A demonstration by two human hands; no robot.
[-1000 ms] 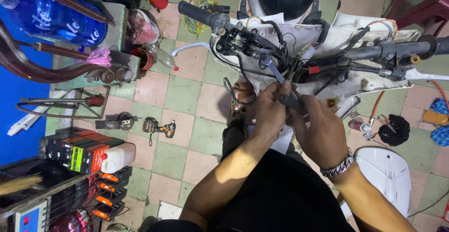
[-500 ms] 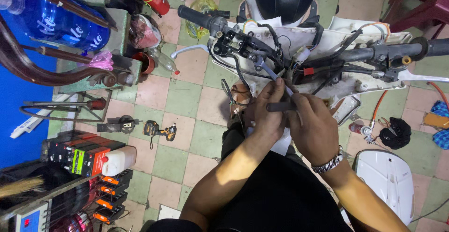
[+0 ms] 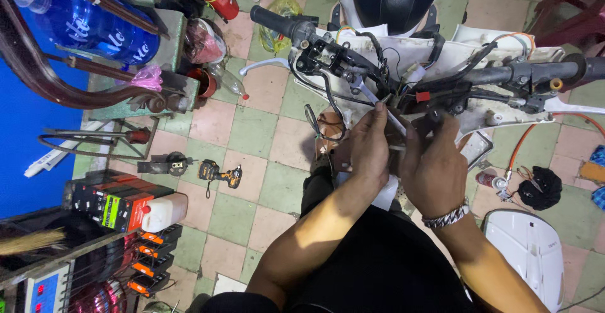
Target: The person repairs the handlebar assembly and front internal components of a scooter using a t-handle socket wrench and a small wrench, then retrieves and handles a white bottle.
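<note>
A motorbike's stripped handlebar (image 3: 504, 73) runs across the top of the head view, with bare wires and brackets at its middle. My left hand (image 3: 368, 149) grips a silver wrench (image 3: 372, 98) whose open jaw points up to the left into the wiring. My right hand (image 3: 435, 168), with a metal bracelet on its wrist, is closed on a dark part just below the handlebar's centre; what it holds is hidden by the fingers. Both hands sit side by side, almost touching.
On the tiled floor to the left lie a small cordless driver (image 3: 220, 174) and a black part (image 3: 167, 163). Boxes and a white canister (image 3: 164, 211) stand lower left. A white body panel (image 3: 532, 250) lies lower right, a black cloth (image 3: 542, 187) beside it.
Both hands have shifted slightly up towards the handlebar's centre, and the wrench has swung so that its jaw points further up and left.
</note>
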